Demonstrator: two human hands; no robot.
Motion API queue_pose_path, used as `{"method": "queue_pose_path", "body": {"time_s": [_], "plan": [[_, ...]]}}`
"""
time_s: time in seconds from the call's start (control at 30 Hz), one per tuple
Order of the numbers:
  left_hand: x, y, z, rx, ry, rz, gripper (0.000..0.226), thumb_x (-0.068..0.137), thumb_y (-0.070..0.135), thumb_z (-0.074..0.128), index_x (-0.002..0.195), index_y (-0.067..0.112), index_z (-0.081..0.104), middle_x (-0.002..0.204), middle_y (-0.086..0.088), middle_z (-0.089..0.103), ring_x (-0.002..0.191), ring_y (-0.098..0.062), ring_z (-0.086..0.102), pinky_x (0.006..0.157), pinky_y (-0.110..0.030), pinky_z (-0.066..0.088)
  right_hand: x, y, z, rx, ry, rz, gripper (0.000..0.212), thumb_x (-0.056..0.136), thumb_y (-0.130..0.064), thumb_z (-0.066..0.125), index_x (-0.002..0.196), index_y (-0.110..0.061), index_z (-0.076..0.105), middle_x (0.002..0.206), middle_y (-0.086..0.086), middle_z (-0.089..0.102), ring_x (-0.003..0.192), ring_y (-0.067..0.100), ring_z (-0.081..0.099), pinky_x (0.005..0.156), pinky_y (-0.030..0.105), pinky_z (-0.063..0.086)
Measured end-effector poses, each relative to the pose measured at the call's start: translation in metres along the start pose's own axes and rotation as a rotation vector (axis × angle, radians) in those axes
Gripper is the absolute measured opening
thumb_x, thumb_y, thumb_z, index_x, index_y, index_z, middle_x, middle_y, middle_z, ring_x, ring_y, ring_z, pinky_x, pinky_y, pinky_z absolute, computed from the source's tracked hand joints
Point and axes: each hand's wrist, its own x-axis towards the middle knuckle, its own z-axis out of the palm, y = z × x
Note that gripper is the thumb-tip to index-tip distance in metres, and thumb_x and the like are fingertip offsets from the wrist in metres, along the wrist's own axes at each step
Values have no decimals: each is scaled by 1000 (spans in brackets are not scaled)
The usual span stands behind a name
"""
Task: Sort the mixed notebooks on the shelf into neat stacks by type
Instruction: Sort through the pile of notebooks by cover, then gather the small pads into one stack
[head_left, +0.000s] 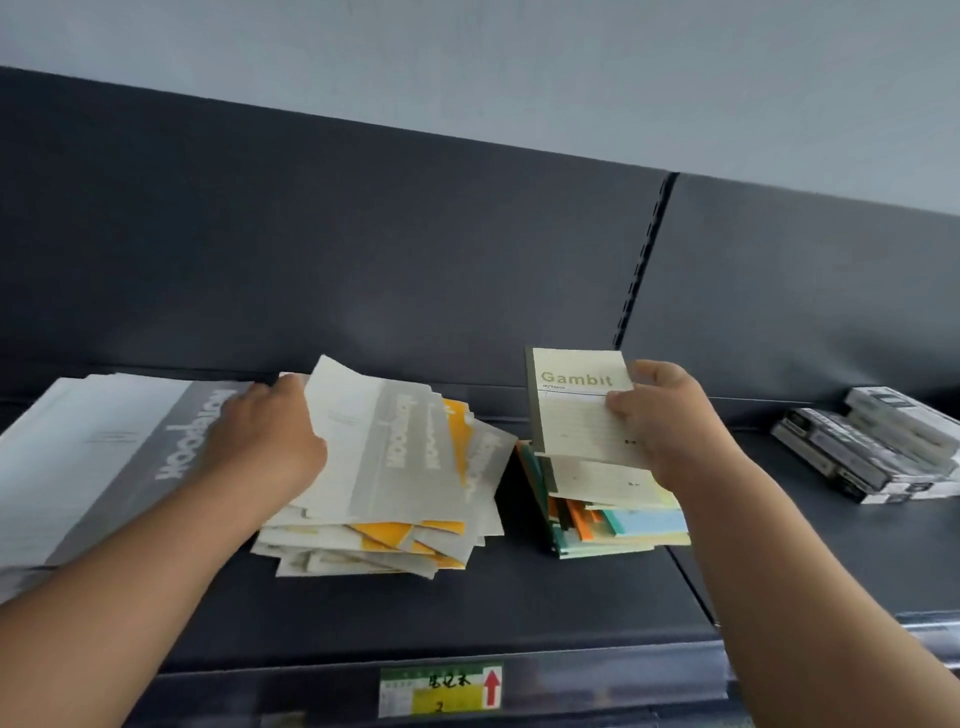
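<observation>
Right hand (670, 421) pinches a pale green paper Gambit notebook (574, 410) above the small colourful stack (623, 527) on the dark shelf (415, 613); left hand (265, 436), grip unseen, digs into the loose grey-and-yellow pile (395, 499), which could slide

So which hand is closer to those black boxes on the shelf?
Right. The right hand holds the Gambit notebook left of the black boxes, with bare shelf between. The left hand is much farther left, at the messy white-and-yellow pile.
</observation>
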Motion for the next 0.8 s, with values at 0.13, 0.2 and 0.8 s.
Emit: {"method": "queue_pose_path", "body": {"time_s": [0.13, 0.2, 0.8], "plan": [[-19, 30, -7, 226, 72, 94, 73, 86, 28, 59, 148, 19, 19, 152, -11, 23, 139, -32, 20, 108, -43, 25, 9, 9, -16, 7, -25, -11, 51, 94, -3, 58, 139, -19, 43, 96, -8, 59, 89, 18, 60, 67, 34, 52], [-30, 53, -13, 137, 49, 182, 75, 91, 38, 56, 151, 19, 16, 156, -8, 19, 143, -30, 17, 112, -42, 22, 13, 13, -24, 1, -28, -4, 53, 94, -3, 58, 141, -20, 41, 109, -3, 64, 95, 21, 62, 75, 38, 53], [-44, 165, 37, -774, -781, -13, 74, 70, 59, 57, 134, 23, 47, 133, 2, 55, 120, -21, 51, 104, -44, 41, 33, 52, -32, -434, -64, 130, 69, 90, -36, 66, 148, -17, 34, 140, 3, 49, 101, 17, 54, 84, 32, 44]]}}
